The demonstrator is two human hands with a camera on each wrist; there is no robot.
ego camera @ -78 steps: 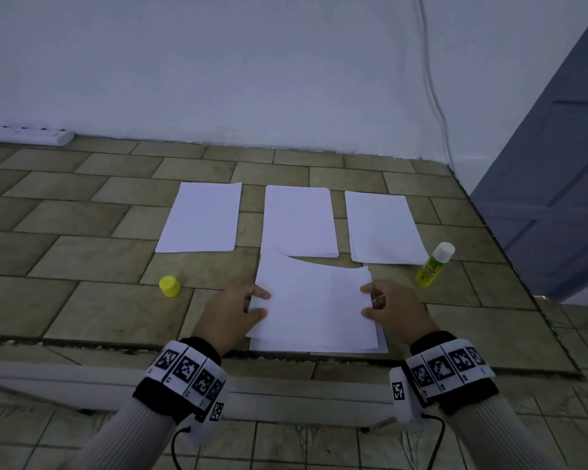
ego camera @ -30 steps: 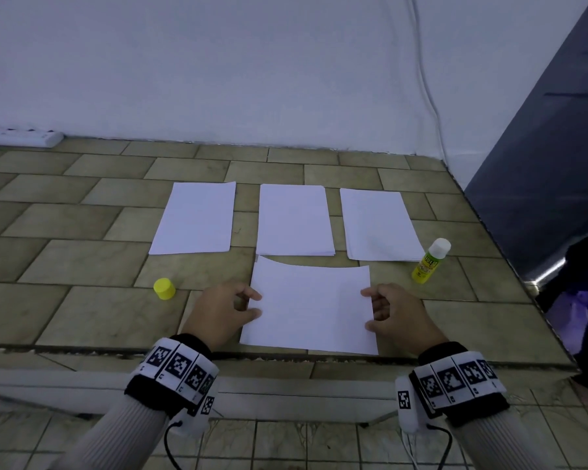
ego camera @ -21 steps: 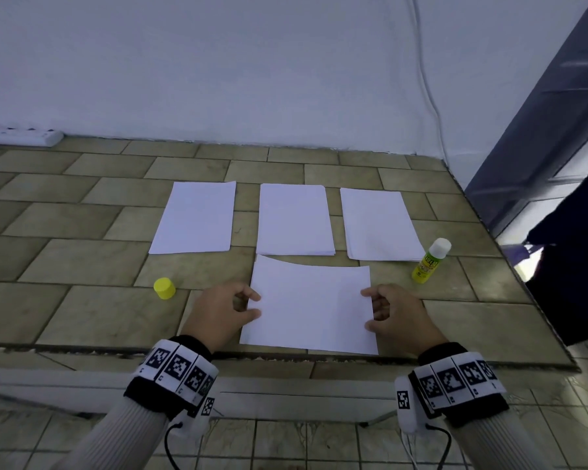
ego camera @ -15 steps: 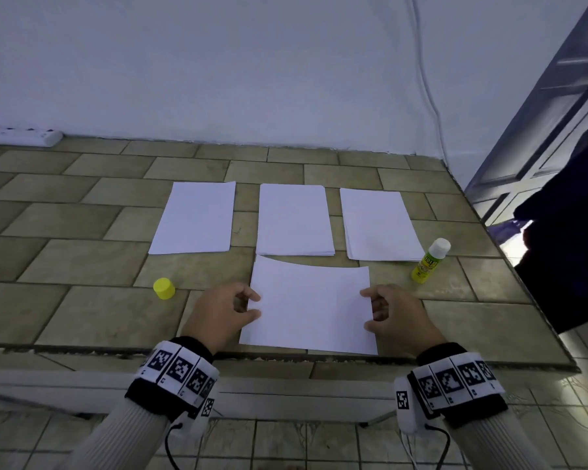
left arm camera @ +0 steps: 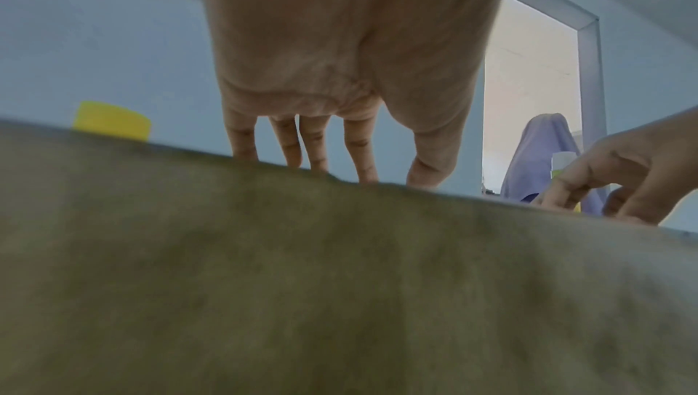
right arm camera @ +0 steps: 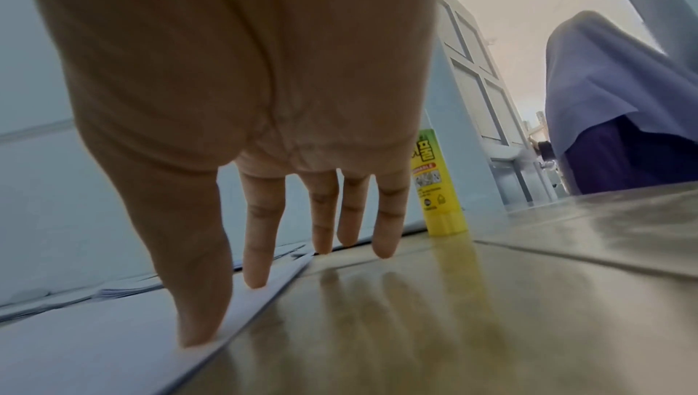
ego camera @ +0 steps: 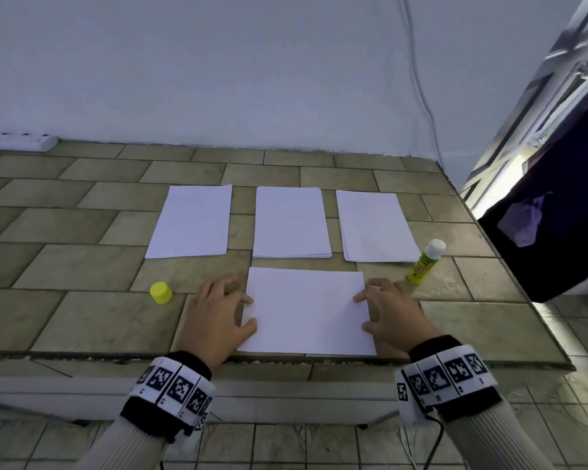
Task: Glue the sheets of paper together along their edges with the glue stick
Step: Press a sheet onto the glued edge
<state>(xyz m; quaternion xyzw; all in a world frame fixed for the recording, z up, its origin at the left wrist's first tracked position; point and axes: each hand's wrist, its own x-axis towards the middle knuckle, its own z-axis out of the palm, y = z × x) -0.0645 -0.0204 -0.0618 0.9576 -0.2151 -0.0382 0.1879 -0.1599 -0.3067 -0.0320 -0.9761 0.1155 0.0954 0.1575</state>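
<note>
At the far left of the head view, a white power strip lies against the wall on the tiled table. Moving right, a yellow cap stands alone on the tiles, left of center. Just right of it, your left hand lies flat with fingers spread and relaxed, gripping nothing; its thumb and forefinger tips rest on the left edge of the near sheet. From the left wrist camera the straight fingers reach down to the surface, with the cap at the left of that frame.

The near sheet lies flat in the lower center of the head view, long side toward you. Above it, in the middle of the frame, three white stacks sit side by side with tile showing between them: the left stack, the middle stack and the right stack.

Right of the near sheet, your right hand is likewise open and flat, thumb and forefinger touching the sheet's right edge. The right wrist camera shows those fingers extended onto the paper.

The glue stick stands upright, uncapped, just beyond your right hand, by the right stack's near corner. At the far right edge, a person in dark clothing stands in the doorway.
</note>
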